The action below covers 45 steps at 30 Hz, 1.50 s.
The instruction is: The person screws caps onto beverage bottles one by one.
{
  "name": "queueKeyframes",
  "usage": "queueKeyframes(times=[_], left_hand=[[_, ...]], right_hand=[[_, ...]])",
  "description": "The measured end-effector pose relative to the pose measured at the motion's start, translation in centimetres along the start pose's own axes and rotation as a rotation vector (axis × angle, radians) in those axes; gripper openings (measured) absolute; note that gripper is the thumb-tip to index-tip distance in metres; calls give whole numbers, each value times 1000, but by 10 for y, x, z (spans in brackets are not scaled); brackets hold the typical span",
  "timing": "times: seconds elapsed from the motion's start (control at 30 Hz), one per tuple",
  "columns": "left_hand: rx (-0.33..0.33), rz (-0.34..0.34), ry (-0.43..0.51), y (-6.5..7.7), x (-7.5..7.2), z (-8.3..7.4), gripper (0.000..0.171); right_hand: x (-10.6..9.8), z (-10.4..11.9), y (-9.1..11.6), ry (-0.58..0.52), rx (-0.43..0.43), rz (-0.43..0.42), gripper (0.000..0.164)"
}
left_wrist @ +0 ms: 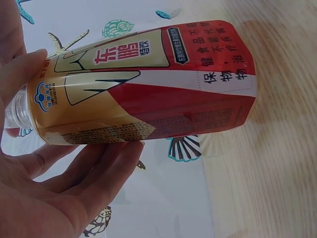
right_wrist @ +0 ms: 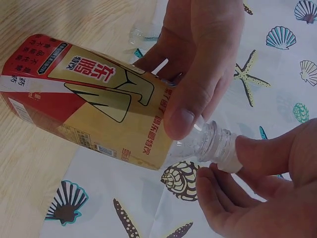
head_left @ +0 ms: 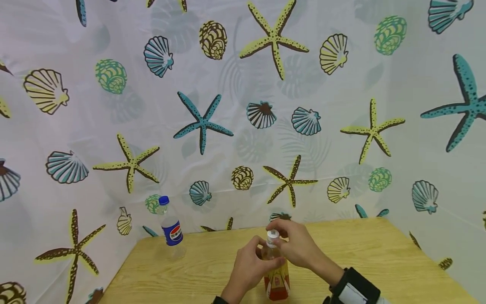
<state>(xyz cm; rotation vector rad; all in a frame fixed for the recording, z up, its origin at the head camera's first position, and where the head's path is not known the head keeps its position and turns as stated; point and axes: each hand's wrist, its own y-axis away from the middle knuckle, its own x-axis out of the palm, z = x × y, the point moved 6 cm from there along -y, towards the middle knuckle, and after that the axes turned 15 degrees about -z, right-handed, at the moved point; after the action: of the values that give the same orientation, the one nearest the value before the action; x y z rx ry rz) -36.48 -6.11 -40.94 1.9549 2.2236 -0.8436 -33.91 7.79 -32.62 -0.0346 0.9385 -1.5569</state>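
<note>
**Cap at the top of an upright axis, left grip below, right grip above**

The Dongpeng drink bottle (head_left: pixel 277 288), red and gold in its label, is near the front edge of the head view, between the person's two hands; its long axis runs close to vertical, with the base down at the wooden surface (head_left: pixel 353 253) and the neck up; whether the base bears fully on the wood is hard to tell.

The left grip (head_left: pixel 249 261) is clamped around the upper body and shoulder, its thumb across the near side and its fingers on the other; the right grip (head_left: pixel 298 244) is pinched on the white cap (head_left: pixel 272 233), thumb against one side, fingers round the other; so the right is the nearer to the cap and the left to the body, and both touch what they hold.

The relation that seems to matter most is this stacking along one line: cap directly above the neck, in line with the body, the right forearm coming in aslant from the right; the right wrist view shows the ridged neck bare between the two grips; whether the cap sits tight or loose cannot be told.

A blue-capped Pepsi bottle (head_left: pixel 173 233) stands to the left, farther back and well apart from both grips.
</note>
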Motion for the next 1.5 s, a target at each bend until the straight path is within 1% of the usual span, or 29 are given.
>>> queueKeyframes(times=[0.1, 0.2, 0.33, 0.6, 0.7, 0.77, 0.87, 0.93, 1.0, 1.07, 1.13, 1.2, 1.27, 1.33, 1.37, 1.47, 1.5], left_hand=[[6, 5, 20, 1, 1, -1, 45], [-4, 8, 29, 1, 2, 0, 45], [-11, 12, 13, 1, 1, 1, 46], [15, 8, 8, -2, -1, -1, 47], [18, 7, 1, -2, -2, -2, 47], [15, 6, -6, -1, -2, -2, 47], [8, -1, -19, -1, -3, -1, 48], [1, -4, -24, 0, -3, -1, 48], [-5, -4, -21, 1, -3, 0, 48], [-7, -1, -18, 1, -3, 0, 47], [-10, 0, -13, 2, -3, 1, 47], [1, -3, -15, 3, -3, 1, 46], [3, -2, -11, 3, -3, 2, 45], [2, -3, -4, 3, -2, 2, 45], [4, -6, 1, 3, -2, 2, 45], [1, -9, 21, 2, -1, 2, 45], [5, -11, 26, 1, 0, 2, 45]], right_hand=[[1, -2, 1, 0, -15, 30, 25], [3, -3, 1, 14, -16, 42, 27], [6, -3, 1, 32, -4, 33, 30], [9, 0, -1, 84, -18, 21, 34], [7, 0, -2, 106, -1, 12, 31], [7, 0, -3, 129, 4, 1, 25], [6, -1, -3, 159, 8, -31, 17], [7, -3, -4, 167, 16, -55, 14], [7, -5, -3, 165, 33, -73, 18], [8, -8, -2, 170, 50, -74, 24], [10, -11, -2, 182, 76, -53, 31], [10, -12, 0, 201, 103, -17, 44], [8, -12, 0, 216, 112, 17, 59], [5, -9, 0, 209, 104, 46, 65], [3, -7, 0, 199, 92, 57, 63], [-2, -1, -1, 154, 37, 75, 42], [-2, -1, -1, 142, 27, 70, 37]])
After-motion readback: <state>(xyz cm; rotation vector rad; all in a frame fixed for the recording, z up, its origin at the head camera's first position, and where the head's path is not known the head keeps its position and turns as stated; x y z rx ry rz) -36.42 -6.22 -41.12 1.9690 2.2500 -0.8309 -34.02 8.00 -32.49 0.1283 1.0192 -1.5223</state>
